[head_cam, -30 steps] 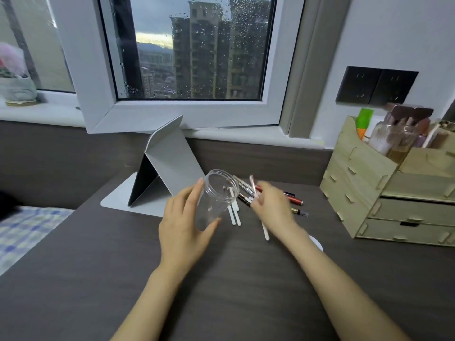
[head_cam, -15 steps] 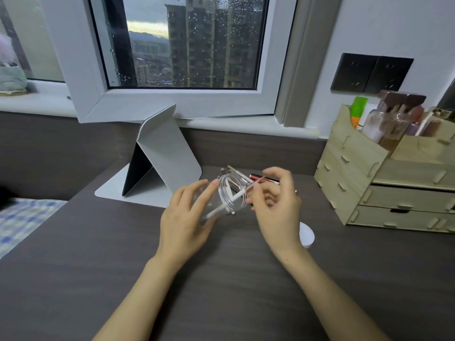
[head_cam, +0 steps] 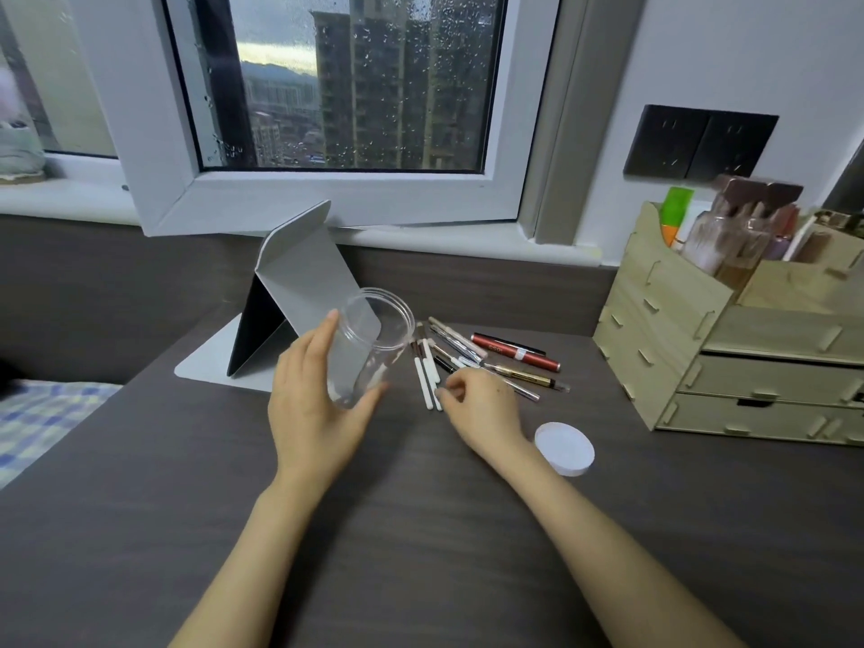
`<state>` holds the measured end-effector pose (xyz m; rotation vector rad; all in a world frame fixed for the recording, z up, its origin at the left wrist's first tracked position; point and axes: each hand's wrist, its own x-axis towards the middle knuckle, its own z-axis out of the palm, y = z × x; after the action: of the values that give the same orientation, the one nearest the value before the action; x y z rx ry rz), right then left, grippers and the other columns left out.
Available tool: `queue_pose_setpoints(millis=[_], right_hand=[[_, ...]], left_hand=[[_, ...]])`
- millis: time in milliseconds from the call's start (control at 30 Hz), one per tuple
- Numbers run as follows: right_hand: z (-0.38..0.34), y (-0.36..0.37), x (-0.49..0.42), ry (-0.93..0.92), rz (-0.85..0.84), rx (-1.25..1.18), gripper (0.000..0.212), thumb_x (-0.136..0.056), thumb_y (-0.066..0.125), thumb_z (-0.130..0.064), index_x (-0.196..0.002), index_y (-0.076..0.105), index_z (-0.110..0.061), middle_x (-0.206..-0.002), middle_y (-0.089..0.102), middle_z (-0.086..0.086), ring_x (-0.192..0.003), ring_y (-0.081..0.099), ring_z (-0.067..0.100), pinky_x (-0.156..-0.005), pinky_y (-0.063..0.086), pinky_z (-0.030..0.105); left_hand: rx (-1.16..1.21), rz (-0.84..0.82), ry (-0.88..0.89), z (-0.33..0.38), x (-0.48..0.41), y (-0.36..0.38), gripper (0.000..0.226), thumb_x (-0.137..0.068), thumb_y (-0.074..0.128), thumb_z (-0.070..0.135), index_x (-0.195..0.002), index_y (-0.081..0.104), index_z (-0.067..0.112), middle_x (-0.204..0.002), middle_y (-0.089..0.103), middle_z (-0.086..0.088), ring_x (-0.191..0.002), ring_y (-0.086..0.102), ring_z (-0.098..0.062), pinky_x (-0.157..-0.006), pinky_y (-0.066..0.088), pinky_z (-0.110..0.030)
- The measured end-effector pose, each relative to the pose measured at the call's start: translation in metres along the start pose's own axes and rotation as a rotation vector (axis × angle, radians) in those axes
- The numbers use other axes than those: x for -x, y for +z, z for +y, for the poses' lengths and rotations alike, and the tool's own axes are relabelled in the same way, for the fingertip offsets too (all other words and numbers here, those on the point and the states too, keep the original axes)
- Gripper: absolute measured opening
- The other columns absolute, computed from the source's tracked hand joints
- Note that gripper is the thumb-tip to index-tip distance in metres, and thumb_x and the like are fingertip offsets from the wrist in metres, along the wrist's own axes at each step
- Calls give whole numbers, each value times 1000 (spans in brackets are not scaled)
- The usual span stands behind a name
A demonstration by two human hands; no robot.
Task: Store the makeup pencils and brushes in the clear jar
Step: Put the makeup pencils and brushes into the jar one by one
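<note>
Head view: clear jar held tilted over a dark desk, pencils and brushes loose beside it.

Left hand [head_cam: 318, 409] grasps the clear jar [head_cam: 367, 348] around its lower body, mouth tipped up and toward the pile, presumably so long items can slide in; base near the desk [head_cam: 421, 530], contact unclear. Jar: transparent, threaded rim, lidless, seemingly empty. Right hand [head_cam: 481, 409], fingers curled, pinches at the near ends of the white-handled brushes [head_cam: 428, 383]; whether one is gripped, cannot tell. Makeup pencils [head_cam: 514, 355], red, gold and dark, lie fanned on the desk just right of the jar. White lid [head_cam: 565, 449] rests apart near the right wrist, likely parked until filling ends. Wooden organiser [head_cam: 729, 367] at far right; folded stand [head_cam: 299, 297] behind the jar.
</note>
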<state>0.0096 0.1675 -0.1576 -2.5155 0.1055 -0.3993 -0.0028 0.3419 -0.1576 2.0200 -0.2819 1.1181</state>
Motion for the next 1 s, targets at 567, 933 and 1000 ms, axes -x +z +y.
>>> queue_pose_setpoints(millis=[567,933,1000], right_hand=[[-25,13,-44,170,-183,194,11,-84,51,0,-74,52,-5,-104,66,20,-104,60,36,-72,45,31],[-18,-86,36,190,20,-1109,21,-96,46,-12,-84,60,-3,-79,67,23,-60,71,19,-64,62,27],[-24,-97,46,95,46,-1132,27,-98,43,-17,-85,62,-3,-77,68,20,-64,71,19,-66,62,26]], left_hand=[[25,-21,-22,0,-1,-5,84,-62,75,30,-134,31,32,-125,55,-5,-111,50,-23,-87,38,-28],[-38,-64,121,7,7,2,80,-66,82,23,-133,38,23,-120,46,7,-105,46,-17,-80,35,-20],[-34,-101,208,10,9,3,73,-71,74,30,-134,38,21,-121,44,6,-104,46,-18,-83,30,-15]])
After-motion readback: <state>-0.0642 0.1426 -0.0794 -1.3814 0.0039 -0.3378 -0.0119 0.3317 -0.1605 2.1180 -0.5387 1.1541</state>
